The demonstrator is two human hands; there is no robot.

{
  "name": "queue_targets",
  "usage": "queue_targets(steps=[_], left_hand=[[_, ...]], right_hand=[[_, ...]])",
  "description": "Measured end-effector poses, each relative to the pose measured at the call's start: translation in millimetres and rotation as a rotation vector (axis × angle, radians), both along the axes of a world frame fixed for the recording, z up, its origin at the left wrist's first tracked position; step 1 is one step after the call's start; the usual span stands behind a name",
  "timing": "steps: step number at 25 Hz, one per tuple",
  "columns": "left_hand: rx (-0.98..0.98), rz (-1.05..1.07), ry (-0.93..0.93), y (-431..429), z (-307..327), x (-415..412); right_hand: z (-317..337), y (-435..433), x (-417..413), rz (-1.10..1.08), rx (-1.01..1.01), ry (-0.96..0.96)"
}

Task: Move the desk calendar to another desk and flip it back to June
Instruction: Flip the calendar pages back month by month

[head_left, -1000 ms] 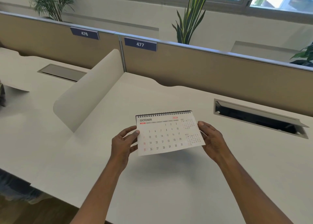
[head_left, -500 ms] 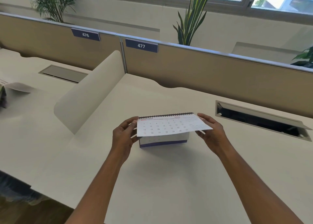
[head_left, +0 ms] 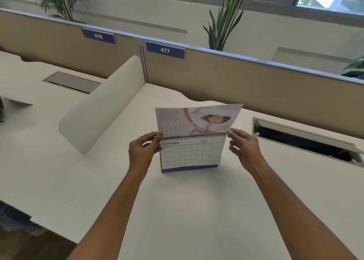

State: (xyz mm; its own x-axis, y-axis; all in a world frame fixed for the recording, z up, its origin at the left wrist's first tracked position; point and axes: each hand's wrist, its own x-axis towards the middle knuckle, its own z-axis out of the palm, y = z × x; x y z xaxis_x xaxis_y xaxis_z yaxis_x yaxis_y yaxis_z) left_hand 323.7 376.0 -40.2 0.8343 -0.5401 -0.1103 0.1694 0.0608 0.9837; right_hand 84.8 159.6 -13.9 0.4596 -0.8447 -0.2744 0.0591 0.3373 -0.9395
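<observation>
The desk calendar (head_left: 192, 154) stands upright on the white desk (head_left: 197, 210) marked 477, its wire binding on top and a blue base at the bottom. Its front page reads SEPTEMBER 2026. One page (head_left: 199, 120) is lifted straight up above the binding, showing its blurred picture side. My left hand (head_left: 143, 151) pinches the left end of the binding and the raised page's corner. My right hand (head_left: 243, 148) pinches the right corner of the raised page at the binding.
A curved white divider (head_left: 102, 104) separates this desk from desk 476 on the left. An open cable tray (head_left: 307, 139) lies in the desk to the right. A tan partition (head_left: 256, 82) runs behind, with plants (head_left: 224, 19) beyond it.
The calendar came down from my hands onto the desk. The October page swung up over the binding, and the September page now shows in front.
</observation>
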Motion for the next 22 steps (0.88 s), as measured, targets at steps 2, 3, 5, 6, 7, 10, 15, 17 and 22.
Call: queue_targets(steps=[2,3,5,6,7,10,15,17,22], left_hand=[[0.016,0.008,-0.001,-2,-4,3],[0.020,0.011,0.002,-3,-6,4],[0.017,0.009,0.011,-4,-8,5],[0.010,0.006,0.017,-4,-9,6],[0.002,0.002,0.023,-5,-10,7],[-0.010,0.004,0.043,-6,-12,8],[-0.002,0.035,0.094,-9,-16,8],[-0.005,0.040,0.118,-10,-16,7],[-0.049,0.010,0.194,-6,-13,3]], right_hand=[[-1,-1,3,-0.015,0.000,0.015],[-2,-2,4,-0.019,-0.004,0.026],[-4,-2,7,-0.025,-0.017,0.054],[-5,-3,8,-0.031,-0.016,0.059],[-6,-3,9,-0.038,-0.012,0.059],[-9,-4,11,-0.056,0.015,0.062],[-13,-2,13,-0.072,0.105,0.036],[-14,0,13,-0.068,0.129,0.021],[-19,2,11,-0.039,0.146,-0.002]])
